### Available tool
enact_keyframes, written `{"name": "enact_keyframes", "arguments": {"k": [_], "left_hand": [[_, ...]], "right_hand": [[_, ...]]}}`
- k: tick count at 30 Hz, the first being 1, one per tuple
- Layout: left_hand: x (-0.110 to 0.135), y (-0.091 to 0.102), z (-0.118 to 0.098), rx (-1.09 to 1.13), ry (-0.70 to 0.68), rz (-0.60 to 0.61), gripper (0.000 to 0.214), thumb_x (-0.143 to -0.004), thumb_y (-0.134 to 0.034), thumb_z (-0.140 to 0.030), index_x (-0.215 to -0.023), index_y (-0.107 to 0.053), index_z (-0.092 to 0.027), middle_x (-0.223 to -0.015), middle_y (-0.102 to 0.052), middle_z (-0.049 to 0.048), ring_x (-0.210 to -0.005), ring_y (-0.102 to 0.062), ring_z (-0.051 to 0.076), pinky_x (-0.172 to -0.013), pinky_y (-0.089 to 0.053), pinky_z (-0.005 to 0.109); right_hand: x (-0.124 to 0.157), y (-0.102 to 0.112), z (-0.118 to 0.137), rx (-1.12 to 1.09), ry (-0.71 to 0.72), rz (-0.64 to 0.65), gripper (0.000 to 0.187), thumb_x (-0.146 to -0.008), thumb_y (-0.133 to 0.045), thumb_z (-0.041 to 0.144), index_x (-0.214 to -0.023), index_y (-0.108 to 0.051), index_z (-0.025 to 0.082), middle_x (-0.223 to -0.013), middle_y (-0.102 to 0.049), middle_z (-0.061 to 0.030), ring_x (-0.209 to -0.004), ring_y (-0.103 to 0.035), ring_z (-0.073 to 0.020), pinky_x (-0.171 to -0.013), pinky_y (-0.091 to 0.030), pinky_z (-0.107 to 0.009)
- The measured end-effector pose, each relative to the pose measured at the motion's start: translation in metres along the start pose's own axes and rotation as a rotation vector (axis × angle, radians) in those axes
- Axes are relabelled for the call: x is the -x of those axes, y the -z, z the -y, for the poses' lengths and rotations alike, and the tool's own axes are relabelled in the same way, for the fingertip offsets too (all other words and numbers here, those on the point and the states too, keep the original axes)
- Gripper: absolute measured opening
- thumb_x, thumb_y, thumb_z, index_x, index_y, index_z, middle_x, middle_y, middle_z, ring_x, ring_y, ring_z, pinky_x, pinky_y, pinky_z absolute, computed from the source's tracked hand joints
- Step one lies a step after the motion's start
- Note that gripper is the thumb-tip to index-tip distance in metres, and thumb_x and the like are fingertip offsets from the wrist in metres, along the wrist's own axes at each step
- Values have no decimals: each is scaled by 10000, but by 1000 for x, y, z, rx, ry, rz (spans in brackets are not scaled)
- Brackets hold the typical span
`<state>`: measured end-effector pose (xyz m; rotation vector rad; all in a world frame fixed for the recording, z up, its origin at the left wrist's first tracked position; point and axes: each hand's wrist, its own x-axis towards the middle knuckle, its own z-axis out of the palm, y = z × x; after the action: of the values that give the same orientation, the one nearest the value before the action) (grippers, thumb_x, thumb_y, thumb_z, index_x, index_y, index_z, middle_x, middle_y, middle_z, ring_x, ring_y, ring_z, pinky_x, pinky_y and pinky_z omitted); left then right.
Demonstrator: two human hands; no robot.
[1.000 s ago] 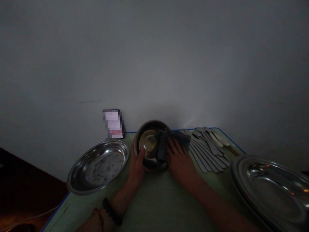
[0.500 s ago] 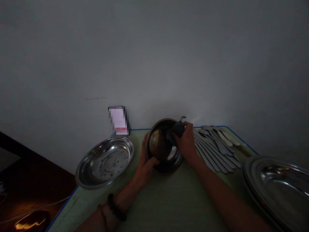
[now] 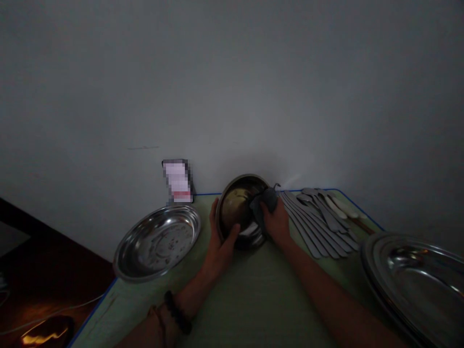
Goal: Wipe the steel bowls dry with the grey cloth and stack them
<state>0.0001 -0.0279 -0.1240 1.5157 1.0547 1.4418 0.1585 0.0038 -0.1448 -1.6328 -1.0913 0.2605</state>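
Note:
A shiny metal bowl (image 3: 235, 205) is tilted with its mouth facing me, near the table's back edge. My left hand (image 3: 222, 241) grips its left side, thumb over the rim and fingers behind. In my right hand (image 3: 277, 220) is a bunched dark grey cloth (image 3: 266, 200), pressed at the bowl's right inner wall and rim. A small loop sticks up from the cloth. Part of the bowl's right side is hidden behind the cloth and hand.
On the left lies a wide metal basin (image 3: 159, 244) with spots on its bottom. A phone (image 3: 178, 181) leans on the wall. Fanned flat metal cutlery (image 3: 315, 227) lies right of the bowl, beside white-handled pieces (image 3: 342, 207). Stacked metal basins (image 3: 416, 275) occupy the table's right corner.
My right hand and the cloth have moved down and slightly left along the bowl. The bowl has shifted a little up and left, its opening turned more toward me.

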Motion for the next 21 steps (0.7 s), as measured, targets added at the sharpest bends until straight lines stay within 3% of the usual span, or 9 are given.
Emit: {"name": "enact_keyframes", "arguments": {"k": [3,7,11,13,15,18,21], "left_hand": [[-6,1,0,-41,126,14,607,-765,-649,-354,-1320,-472,-185,-1356,-554,106,-1289,-467,276,-1105,-320,423],[-10,4,-1,-104,234,-32,461,-862,-496,-408,-1237,-569,-151,-1284,-620,103,-1249,-514,268,-1089,-344,417],[-6,2,2,-194,124,85,449,-859,-502,-408,-1218,-592,-155,-1295,-612,113,-1268,-496,268,-1085,-345,400],[-5,1,3,-247,57,140,445,-836,-535,-410,-1187,-609,-147,-1258,-633,124,-1233,-522,282,-1053,-376,411],[-4,1,0,-282,77,130,460,-837,-524,-430,-1181,-606,-136,-1205,-657,132,-1136,-585,284,-955,-454,406],[-4,3,-10,-303,123,97,491,-852,-489,-438,-1226,-572,-131,-1178,-667,125,-986,-641,250,-789,-513,345],[-5,4,-18,-326,138,101,443,-842,-492,-426,-1137,-627,-125,-1050,-713,109,-877,-662,228,-721,-511,309]], "right_hand": [[-7,10,0,-23,60,-139,280,-840,-443,407,-987,-498,175,-921,-627,-132,-857,-588,-273,-761,-452,-399],[-16,23,12,-52,372,-300,150,-834,-487,325,-920,-492,202,-868,-597,-78,-820,-549,-236,-733,-454,-391],[-22,44,40,-69,699,-353,181,-776,-525,149,-938,-511,229,-903,-611,-45,-884,-563,-216,-765,-462,-374],[-26,56,52,-72,819,-334,241,-750,-526,89,-938,-517,241,-920,-628,-31,-905,-579,-207,-779,-470,-364],[-29,64,60,-61,889,-290,301,-721,-504,37,-932,-528,250,-939,-642,-24,-922,-584,-204,-800,-476,-369],[-32,68,64,-27,924,-145,364,-682,-459,-13,-916,-550,252,-953,-666,-21,-954,-576,-213,-840,-480,-396],[-33,67,66,-14,941,-17,379,-674,-450,-29,-916,-572,236,-968,-687,-29,-979,-581,-214,-858,-482,-397]]}}
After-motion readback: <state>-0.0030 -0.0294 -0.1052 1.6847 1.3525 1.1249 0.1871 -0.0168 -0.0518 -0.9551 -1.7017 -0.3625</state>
